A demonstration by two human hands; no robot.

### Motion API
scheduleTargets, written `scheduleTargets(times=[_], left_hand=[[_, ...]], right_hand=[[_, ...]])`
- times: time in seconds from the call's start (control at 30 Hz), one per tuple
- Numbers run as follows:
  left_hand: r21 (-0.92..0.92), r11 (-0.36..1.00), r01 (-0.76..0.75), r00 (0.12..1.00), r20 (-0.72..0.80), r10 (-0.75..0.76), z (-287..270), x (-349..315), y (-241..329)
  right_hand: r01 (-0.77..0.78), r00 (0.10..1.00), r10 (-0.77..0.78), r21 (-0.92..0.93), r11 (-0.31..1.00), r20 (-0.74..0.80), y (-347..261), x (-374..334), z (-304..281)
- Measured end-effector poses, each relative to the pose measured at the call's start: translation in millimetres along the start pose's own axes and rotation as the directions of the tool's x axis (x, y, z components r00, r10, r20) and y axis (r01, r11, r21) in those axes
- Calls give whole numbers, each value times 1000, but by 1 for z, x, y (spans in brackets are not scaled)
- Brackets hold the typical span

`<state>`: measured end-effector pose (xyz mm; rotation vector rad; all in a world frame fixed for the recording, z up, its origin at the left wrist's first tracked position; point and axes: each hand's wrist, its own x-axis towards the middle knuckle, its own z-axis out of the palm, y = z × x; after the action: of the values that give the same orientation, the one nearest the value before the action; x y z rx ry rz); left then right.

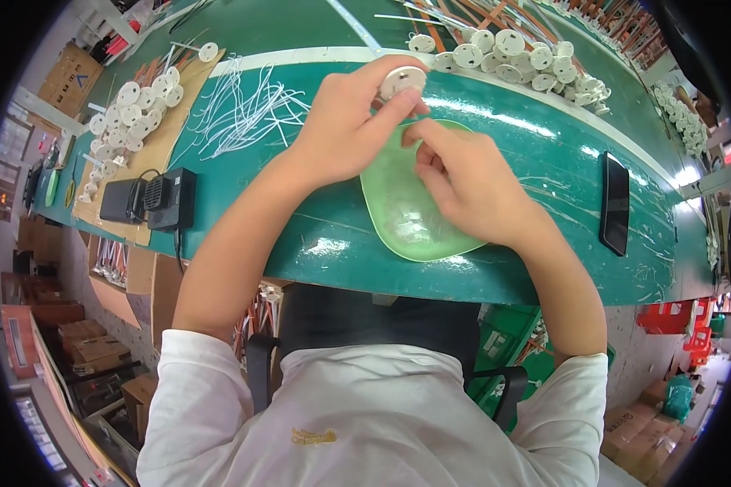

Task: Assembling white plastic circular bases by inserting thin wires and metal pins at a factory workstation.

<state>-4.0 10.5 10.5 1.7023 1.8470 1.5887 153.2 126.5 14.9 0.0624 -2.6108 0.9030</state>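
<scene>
My left hand (345, 122) is closed around a white part with a round disc end (404, 81). The disc faces up between thumb and fingers, and a pale rod (356, 26) runs away from it toward the far edge. Just right of it, my right hand (471, 174) hangs over a light green bowl (386, 215) with its fingers curled in. Whatever those fingertips pinch, if anything, is too small to make out. The bowl's bottom has a whitish patch; its contents cannot be told.
Bundled white wires (248, 109) lie left of my hands. Beyond them sits a pile of disc-ended parts (130, 118) on cardboard, near a black charger-like box (172, 199). More disc-ended parts (508, 57) heap up at the back. A black phone (615, 203) rests at the right.
</scene>
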Motion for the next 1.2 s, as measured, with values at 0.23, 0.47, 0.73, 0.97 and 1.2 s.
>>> scheduleTargets(times=[0.23, 0.47, 0.73, 0.97, 1.2], left_hand=[[-322, 945, 63, 997, 53, -49, -1, -2, 6], [-606, 781, 151, 988, 114, -102, 3, -3, 23], [-735, 678, 0, 987, 109, 119, 0, 1, 12], [-702, 708, -75, 993, 10, 115, 5, -3, 5], [-761, 648, 45, 998, 1, -68, 17, -13, 28]], right_hand=[[17, 955, 46, 207, 978, -294, -2, 0, -14], [147, 864, -14, 225, 963, -504, -7, 2, -14], [368, 672, -136, 168, 915, -728, 1, 6, -6], [298, 802, -92, 261, 918, -590, -6, -3, -10], [301, 808, -166, 153, 941, -566, -5, 0, -11]])
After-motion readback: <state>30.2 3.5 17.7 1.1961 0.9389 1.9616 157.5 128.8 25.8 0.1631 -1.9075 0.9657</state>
